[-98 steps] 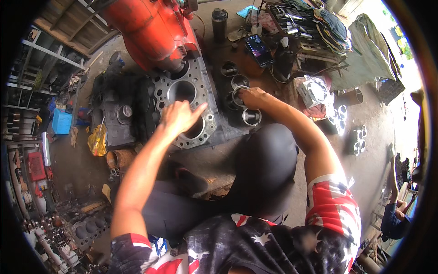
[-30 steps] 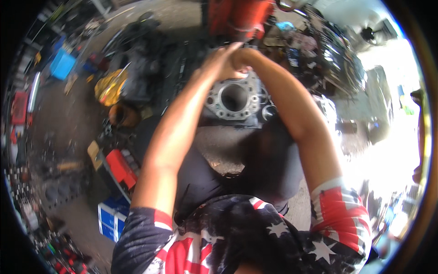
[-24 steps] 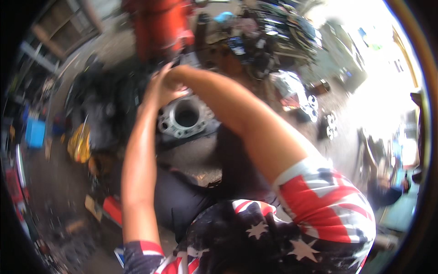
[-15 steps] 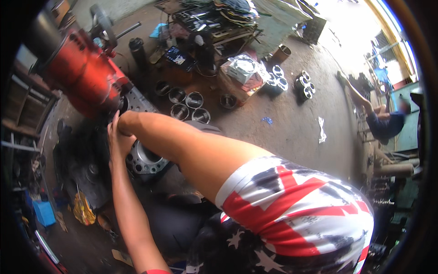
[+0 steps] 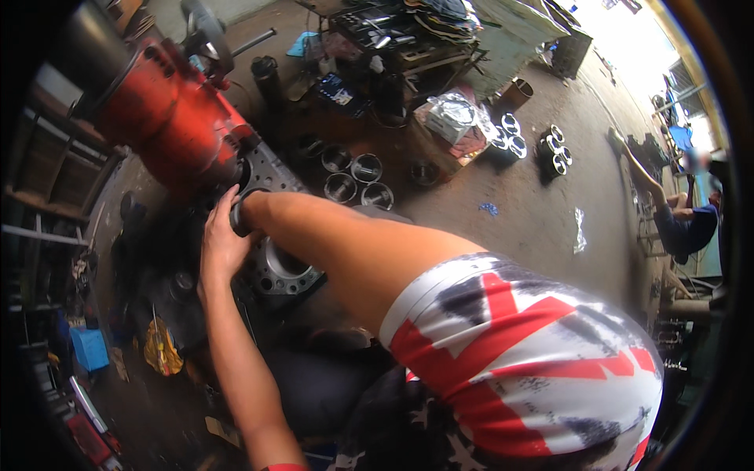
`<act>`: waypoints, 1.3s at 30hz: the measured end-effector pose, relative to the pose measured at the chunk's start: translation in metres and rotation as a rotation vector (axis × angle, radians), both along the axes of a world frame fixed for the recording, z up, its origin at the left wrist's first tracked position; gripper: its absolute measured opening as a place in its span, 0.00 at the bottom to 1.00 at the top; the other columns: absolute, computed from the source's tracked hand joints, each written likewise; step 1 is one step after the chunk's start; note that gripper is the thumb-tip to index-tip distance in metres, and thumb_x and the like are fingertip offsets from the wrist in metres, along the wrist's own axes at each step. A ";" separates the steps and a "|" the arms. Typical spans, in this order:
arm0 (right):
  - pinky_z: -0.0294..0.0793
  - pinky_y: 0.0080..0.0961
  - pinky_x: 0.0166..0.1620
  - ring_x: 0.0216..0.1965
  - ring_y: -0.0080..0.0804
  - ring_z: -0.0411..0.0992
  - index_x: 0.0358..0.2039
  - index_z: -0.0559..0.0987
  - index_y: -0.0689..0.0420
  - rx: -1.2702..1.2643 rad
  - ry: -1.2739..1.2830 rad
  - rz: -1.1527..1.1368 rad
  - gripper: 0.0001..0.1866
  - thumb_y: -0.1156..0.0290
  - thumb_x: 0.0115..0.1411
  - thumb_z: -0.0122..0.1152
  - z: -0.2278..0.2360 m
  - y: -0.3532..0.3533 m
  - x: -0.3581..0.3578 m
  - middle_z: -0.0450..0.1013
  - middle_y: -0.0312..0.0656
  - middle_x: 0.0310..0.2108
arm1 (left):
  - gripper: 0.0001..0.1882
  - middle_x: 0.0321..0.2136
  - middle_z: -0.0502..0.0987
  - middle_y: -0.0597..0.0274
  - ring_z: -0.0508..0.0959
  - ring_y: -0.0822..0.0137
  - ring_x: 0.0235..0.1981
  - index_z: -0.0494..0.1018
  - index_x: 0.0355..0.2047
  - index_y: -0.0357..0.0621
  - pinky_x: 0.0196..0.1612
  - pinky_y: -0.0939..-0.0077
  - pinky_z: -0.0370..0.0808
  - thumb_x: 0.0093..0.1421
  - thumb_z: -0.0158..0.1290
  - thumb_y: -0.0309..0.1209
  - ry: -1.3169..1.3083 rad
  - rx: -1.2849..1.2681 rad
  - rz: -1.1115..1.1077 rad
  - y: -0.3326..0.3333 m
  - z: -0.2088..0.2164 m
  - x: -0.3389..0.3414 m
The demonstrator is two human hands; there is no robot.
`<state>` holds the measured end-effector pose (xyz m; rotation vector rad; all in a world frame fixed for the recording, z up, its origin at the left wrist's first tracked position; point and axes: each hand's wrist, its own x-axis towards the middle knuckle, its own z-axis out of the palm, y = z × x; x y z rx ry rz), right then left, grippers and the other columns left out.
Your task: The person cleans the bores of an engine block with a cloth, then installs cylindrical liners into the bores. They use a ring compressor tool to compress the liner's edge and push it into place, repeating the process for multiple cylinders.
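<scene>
Both my arms reach to the metal engine block point(image 5: 275, 177) with large round bores. My left hand point(image 5: 224, 245) is beside my right wrist, its fingers stretched out and its thumb apart from them. Between the hand and the wrist shows a dark curved edge point(image 5: 237, 218); I cannot make out what it belongs to. My right hand point(image 5: 250, 210) points down at the block, and its fingers are hidden behind the wrist and my left hand. Just beyond them a large red machine point(image 5: 177, 133) stands over the block's far end.
Several pistons point(image 5: 366, 168) stand on the floor past the block, with more shiny pistons point(image 5: 556, 149) farther right. A box point(image 5: 444, 141) bears a plastic-wrapped item. Tools cover a low bench point(image 5: 385, 35). A seated person point(image 5: 683, 220) is at the right. A blue box point(image 5: 89, 348) lies at the left.
The whole view has shifted, so the scene sits farther right and slightly lower. Both hands stay at the block; a dark curved edge shows more plainly between them.
</scene>
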<state>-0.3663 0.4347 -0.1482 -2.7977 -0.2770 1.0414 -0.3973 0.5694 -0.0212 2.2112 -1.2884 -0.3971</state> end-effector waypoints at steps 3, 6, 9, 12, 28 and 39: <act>0.79 0.44 0.45 0.37 0.41 0.81 0.35 0.87 0.58 0.007 0.009 -0.005 0.11 0.70 0.51 0.67 0.005 -0.001 -0.003 0.82 0.47 0.35 | 0.48 0.57 0.78 0.45 0.79 0.50 0.56 0.67 0.67 0.46 0.60 0.59 0.76 0.44 0.74 0.27 0.072 -0.038 0.021 0.010 0.007 0.006; 0.79 0.44 0.46 0.38 0.42 0.81 0.36 0.87 0.58 0.020 0.027 -0.015 0.11 0.70 0.51 0.67 0.022 -0.006 -0.003 0.82 0.47 0.36 | 0.46 0.56 0.79 0.42 0.82 0.51 0.54 0.67 0.66 0.43 0.56 0.59 0.79 0.46 0.75 0.32 0.115 -0.091 0.048 0.023 0.010 0.015; 0.78 0.42 0.42 0.36 0.39 0.80 0.36 0.86 0.57 -0.076 0.306 0.098 0.12 0.74 0.50 0.63 0.052 -0.010 0.004 0.81 0.46 0.35 | 0.44 0.54 0.80 0.43 0.83 0.52 0.52 0.69 0.65 0.42 0.54 0.61 0.79 0.48 0.75 0.31 0.116 -0.134 0.094 0.032 0.013 0.024; 0.75 0.38 0.30 0.26 0.34 0.75 0.31 0.82 0.58 -0.044 0.275 0.046 0.07 0.75 0.54 0.56 0.081 -0.014 -0.002 0.77 0.40 0.28 | 0.40 0.54 0.80 0.44 0.83 0.55 0.50 0.70 0.64 0.42 0.52 0.63 0.80 0.51 0.73 0.32 0.121 -0.173 0.132 0.039 0.015 0.031; 0.73 0.33 0.24 0.20 0.33 0.74 0.25 0.81 0.60 -0.042 0.084 -0.040 0.11 0.67 0.56 0.56 0.185 -0.030 -0.049 0.75 0.42 0.20 | 0.09 0.22 0.78 0.61 0.74 0.76 0.24 0.83 0.39 0.38 0.31 0.76 0.72 0.63 0.63 0.32 0.015 -0.281 0.267 0.057 0.019 0.038; 0.81 0.40 0.30 0.29 0.45 0.83 0.26 0.85 0.68 -0.103 -0.006 -0.540 0.13 0.73 0.47 0.56 0.150 -0.153 -0.153 0.82 0.56 0.27 | 0.31 0.50 0.81 0.45 0.80 0.47 0.53 0.80 0.51 0.35 0.55 0.54 0.77 0.62 0.61 0.52 -0.130 0.192 -0.066 0.014 -0.018 -0.029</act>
